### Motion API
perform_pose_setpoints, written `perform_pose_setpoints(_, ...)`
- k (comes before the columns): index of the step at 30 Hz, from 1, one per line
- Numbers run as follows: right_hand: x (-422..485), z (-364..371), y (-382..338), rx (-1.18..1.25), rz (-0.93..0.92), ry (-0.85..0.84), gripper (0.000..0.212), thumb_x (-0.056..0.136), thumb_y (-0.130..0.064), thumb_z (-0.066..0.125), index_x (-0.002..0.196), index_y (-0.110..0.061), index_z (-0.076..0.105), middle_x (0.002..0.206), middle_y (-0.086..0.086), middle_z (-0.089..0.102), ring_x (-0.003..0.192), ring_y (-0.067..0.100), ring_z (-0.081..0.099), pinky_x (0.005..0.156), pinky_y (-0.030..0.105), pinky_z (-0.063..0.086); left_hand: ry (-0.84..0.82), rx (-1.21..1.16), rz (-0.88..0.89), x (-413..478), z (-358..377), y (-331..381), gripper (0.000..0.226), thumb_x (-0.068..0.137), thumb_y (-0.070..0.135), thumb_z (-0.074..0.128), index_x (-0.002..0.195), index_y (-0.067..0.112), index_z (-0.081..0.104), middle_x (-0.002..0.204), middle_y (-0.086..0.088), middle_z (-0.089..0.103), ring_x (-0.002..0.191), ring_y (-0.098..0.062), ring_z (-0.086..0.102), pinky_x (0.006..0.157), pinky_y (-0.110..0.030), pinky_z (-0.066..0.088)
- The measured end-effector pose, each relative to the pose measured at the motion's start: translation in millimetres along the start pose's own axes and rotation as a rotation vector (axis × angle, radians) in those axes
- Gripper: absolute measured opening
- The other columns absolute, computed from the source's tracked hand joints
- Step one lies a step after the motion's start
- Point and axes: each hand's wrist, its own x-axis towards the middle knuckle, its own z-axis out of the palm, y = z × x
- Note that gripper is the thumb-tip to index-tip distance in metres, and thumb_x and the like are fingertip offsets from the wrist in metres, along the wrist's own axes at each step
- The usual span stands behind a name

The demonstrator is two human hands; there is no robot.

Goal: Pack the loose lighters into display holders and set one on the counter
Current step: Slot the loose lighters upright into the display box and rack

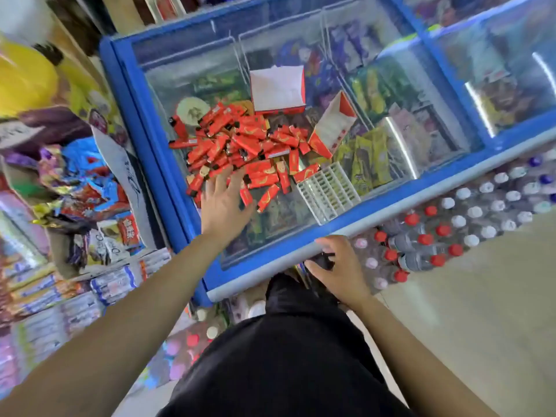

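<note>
- Shop aisle, crowded with stock: a blue-framed chest freezer point(168, 164) is standing ahead, and its glass lid point(180, 82) is serving as the work surface. Packaged goods are showing through the glass.
- Across the middle of the lid the loose lighters point(240, 145), red with gold print, are lying in a heap. A few strays are trailing toward the near edge.
- Just right of the heap a white display holder point(328, 191), a slotted plastic tray, is lying flat on the glass beside the nearest lighters.
- At the far side of the heap a red-and-white box point(278, 88) is standing open. A second box point(332, 127) is lying tilted to the right of the heap, beyond the holder.
- Over the near edge of the heap the left hand point(225, 203) is reaching with fingers spread wide and straight, fingertips on the closest lighters, gripping nothing.
- At the freezer's near rim the right hand point(340, 266) is resting with fingers curled over something dark; whether it is gripping anything cannot be told.
- On the floor to the right, capped bottles point(436, 233), red and white tops, are standing packed against the freezer front.
- To the left, snack packets point(75, 182) are lying piled.
</note>
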Motion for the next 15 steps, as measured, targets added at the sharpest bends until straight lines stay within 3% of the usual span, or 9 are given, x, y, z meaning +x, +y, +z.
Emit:
perform_pose_setpoints(4, 81, -11, -38, 0.016, -0.134, -0.126, 0.05, 0.085, -0.036, 0.075, 0.13, -0.021, 0.058, 0.132, -0.006, 0.05, 0.122, 0.011, 0.053, 0.101, 0.023, 0.043, -0.114, 0.157, -0.05, 49, -1, 1, 0.075, 0.091, 0.045, 0.068, 0.157, 0.032, 0.033, 0.164, -0.013, 0.026, 0.146, -0.045, 0.024, 0.114, -0.065, 0.03)
perform_pose_setpoints(7, 141, -3, -54, -0.084, -0.204, -0.203, 0.061, 0.086, -0.047, 0.071, 0.139, -0.023, 0.055, 0.143, -0.003, 0.046, 0.136, 0.014, 0.044, 0.112, 0.032, 0.038, -0.204, 0.22, -0.056, 74, 0, -5, 0.076, 0.092, 0.043, 0.068, 0.157, 0.036, 0.031, 0.165, -0.011, 0.023, 0.144, -0.046, 0.026, 0.109, -0.065, 0.036)
perform_pose_setpoints(9, 174, 7, -61, -0.162, -0.251, -0.204, 0.063, 0.083, -0.044, 0.075, 0.14, -0.024, 0.055, 0.147, 0.002, 0.045, 0.139, 0.019, 0.04, 0.116, 0.034, 0.032, -0.227, 0.208, -0.046, 83, 0, -9, 0.074, 0.091, 0.04, 0.07, 0.154, 0.038, 0.032, 0.165, -0.009, 0.021, 0.141, -0.047, 0.03, 0.104, -0.066, 0.042)
perform_pose_setpoints(12, 217, 21, -71, -0.391, -0.285, -0.197, 0.075, 0.08, -0.043, 0.078, 0.147, -0.028, 0.047, 0.158, 0.004, 0.034, 0.142, 0.032, 0.032, 0.119, 0.042, 0.026, -0.206, 0.139, -0.024, 91, 1, -16, 0.068, 0.089, 0.03, 0.073, 0.148, 0.035, 0.04, 0.162, -0.008, 0.027, 0.136, -0.045, 0.04, 0.093, -0.065, 0.051)
perform_pose_setpoints(15, 241, 33, -85, -0.646, -0.297, -0.228, 0.083, 0.084, -0.049, 0.072, 0.155, -0.034, 0.032, 0.164, 0.0, 0.024, 0.141, 0.044, 0.026, 0.112, 0.058, 0.037, -0.099, 0.04, 0.02, 92, 1, -27, 0.055, 0.089, 0.018, 0.076, 0.14, 0.024, 0.055, 0.154, -0.012, 0.041, 0.129, -0.042, 0.051, 0.079, -0.057, 0.059)
